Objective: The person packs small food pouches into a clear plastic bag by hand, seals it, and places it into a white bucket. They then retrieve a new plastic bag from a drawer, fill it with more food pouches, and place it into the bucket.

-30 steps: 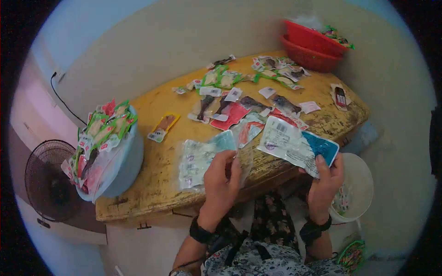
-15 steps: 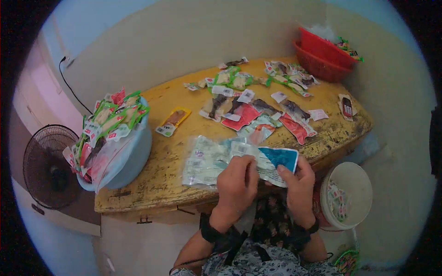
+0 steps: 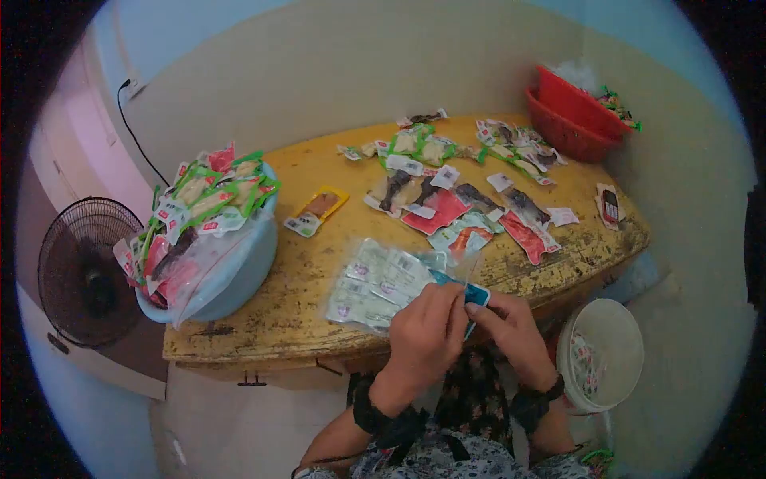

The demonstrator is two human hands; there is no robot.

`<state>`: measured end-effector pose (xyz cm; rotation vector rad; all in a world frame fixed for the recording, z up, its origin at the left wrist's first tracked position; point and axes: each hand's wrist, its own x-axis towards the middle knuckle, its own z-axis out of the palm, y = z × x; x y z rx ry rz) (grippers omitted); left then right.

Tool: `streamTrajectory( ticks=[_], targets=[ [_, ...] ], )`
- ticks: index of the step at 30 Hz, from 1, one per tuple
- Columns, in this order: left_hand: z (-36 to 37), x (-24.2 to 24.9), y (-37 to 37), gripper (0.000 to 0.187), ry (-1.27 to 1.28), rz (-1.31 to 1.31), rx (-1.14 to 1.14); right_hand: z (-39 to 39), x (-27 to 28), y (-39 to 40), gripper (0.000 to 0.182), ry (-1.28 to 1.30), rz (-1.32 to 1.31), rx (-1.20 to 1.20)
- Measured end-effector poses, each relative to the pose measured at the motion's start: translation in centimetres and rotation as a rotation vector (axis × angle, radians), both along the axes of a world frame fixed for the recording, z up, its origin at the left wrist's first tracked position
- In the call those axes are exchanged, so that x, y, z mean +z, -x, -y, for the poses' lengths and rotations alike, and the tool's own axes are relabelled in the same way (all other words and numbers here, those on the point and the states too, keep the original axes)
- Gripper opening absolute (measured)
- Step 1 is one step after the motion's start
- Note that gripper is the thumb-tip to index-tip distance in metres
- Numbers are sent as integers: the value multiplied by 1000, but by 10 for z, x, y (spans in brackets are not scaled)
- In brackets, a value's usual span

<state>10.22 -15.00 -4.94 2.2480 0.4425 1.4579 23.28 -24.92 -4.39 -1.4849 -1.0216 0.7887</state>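
A clear plastic bag (image 3: 367, 307) with several pale green-and-white printed packets in it lies near the table's front edge. My left hand (image 3: 427, 331) is closed at the bag's right end, fingers pinched by its clear open edge; the fingertips are partly hidden. My right hand (image 3: 515, 331) pinches a blue-and-white packet (image 3: 477, 295) between thumb and fingers. That packet is at the bag's mouth, close against my left fingers, and much of it is covered by the hands. Behind the bag lie sealed food packets (image 3: 471, 195), some with dark contents, some red.
At left, a light blue basin (image 3: 247, 271) is heaped with packets, beside a black fan (image 3: 88, 271). A yellow-edged packet (image 3: 317, 210), red basins (image 3: 570, 128) and a phone (image 3: 610, 205) are on the worn yellow table (image 3: 295, 339). A white bucket (image 3: 622, 351) stands at lower right.
My right hand has drawn closer to my left, turning the blue-and-white packet so less of it shows. The packets in the bag are now more exposed. The view has shifted slightly.
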Motion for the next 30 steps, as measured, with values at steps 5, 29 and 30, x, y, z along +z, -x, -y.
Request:
streamTrajectory(
  ticks=[5,29,30],
  targets=[
    [-2,3,-1,18,-69,12,10,-13,0,-19,26,137,-58,202],
    [-27,-7,103,104,106,-455,307,-73,-27,-37,40,-115,-258,453],
    [-29,-10,108,105,121,-465,299,-72,-22,-40,40,-52,-280,475]
  ],
)
